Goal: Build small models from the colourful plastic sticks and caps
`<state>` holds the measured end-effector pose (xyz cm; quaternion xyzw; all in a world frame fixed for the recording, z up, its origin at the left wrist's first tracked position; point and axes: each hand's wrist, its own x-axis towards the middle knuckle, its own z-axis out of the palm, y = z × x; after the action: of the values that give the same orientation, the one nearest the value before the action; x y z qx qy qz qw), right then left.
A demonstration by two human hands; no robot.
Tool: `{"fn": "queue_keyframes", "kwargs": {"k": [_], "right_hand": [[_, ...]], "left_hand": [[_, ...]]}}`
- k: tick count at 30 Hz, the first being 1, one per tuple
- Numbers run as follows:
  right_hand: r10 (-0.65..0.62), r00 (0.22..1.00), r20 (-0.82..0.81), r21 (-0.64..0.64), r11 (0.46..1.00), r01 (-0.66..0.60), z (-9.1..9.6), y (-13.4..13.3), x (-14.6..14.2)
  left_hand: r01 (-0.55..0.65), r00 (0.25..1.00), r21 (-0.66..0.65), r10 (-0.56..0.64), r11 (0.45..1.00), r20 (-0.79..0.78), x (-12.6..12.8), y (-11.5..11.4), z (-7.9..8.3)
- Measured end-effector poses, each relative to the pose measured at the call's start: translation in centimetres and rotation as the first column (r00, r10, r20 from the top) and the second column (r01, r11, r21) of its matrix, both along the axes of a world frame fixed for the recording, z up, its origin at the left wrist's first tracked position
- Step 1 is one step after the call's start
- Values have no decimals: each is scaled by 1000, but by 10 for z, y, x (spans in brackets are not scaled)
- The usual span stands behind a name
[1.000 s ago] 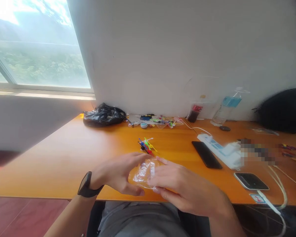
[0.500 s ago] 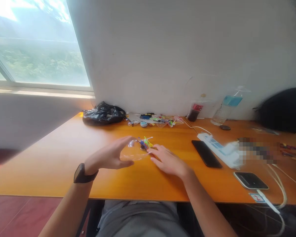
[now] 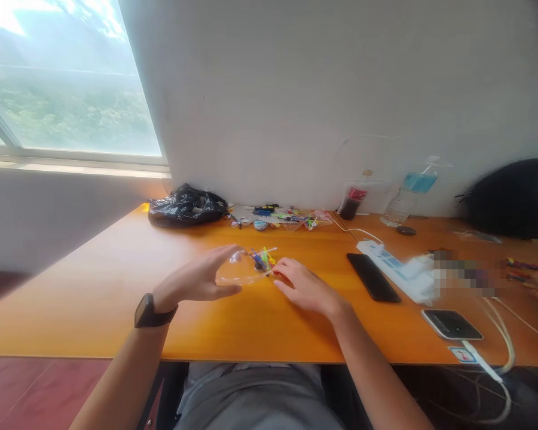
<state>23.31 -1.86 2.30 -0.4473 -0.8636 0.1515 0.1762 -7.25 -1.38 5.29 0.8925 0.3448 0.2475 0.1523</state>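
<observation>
My left hand (image 3: pixel 197 278), with a black watch on its wrist, holds a small clear plastic bag (image 3: pixel 241 272) between thumb and fingers just above the orange table (image 3: pixel 116 286). My right hand (image 3: pixel 302 286) lies low on the table with its fingertips pinched at a little pile of coloured plastic picks (image 3: pixel 263 259), which sits at the bag's mouth. Both hands are close together at the middle of the table.
A black plastic bag (image 3: pixel 186 206) and more coloured small parts (image 3: pixel 282 218) lie by the wall. To the right are a black phone (image 3: pixel 373 276), a white power strip (image 3: pixel 401 269), a second phone (image 3: pixel 451 324) on a cable, a water bottle (image 3: pixel 407 200) and a black backpack (image 3: pixel 513 197).
Both hands have moved forward from near my body to the pile of coloured picks. The clear bag went with my left hand. My right hand let go of the bag and reached the picks.
</observation>
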Motion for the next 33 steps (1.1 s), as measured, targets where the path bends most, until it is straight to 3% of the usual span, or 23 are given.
{"fn": "queue_keyframes", "kwargs": {"k": [11, 14, 17, 20, 22, 25, 27, 29, 33], "right_hand": [[-24, 1000, -3, -56, 998, 24, -6, 3, 5], [-48, 996, -76, -2, 999, 48, 1, 5, 9], [-75, 972, -221, 134, 985, 106, 19, 0, 17], [-46, 894, -445, 331, 920, 212, 41, -15, 24], [-31, 799, -601, 381, 867, 320, 53, -29, 24], [52, 657, -752, 366, 862, 351, 63, -50, 16], [111, 622, -775, 380, 868, 319, 66, -60, 8], [161, 651, -742, 410, 877, 251, 66, -66, 1], [263, 801, -537, 515, 855, 65, 66, -66, -10]], "left_hand": [[-4, 1000, -6, 4, 1000, 10, 0, 0, 1], [0, 999, 18, -1, 1000, 36, 0, 0, 1], [-5, 999, 27, 4, 1000, 41, 0, 0, 0], [-9, 999, 20, 8, 1000, 32, 2, -1, 0], [-1, 999, 25, 0, 1000, 37, 6, -3, 2], [30, 998, 38, -32, 999, 58, 14, -8, 6], [46, 997, 44, -49, 998, 67, 21, -12, 8], [55, 995, 60, -60, 997, 83, 28, -17, 10], [90, 989, 94, -101, 991, 109, 40, -25, 13]]}}
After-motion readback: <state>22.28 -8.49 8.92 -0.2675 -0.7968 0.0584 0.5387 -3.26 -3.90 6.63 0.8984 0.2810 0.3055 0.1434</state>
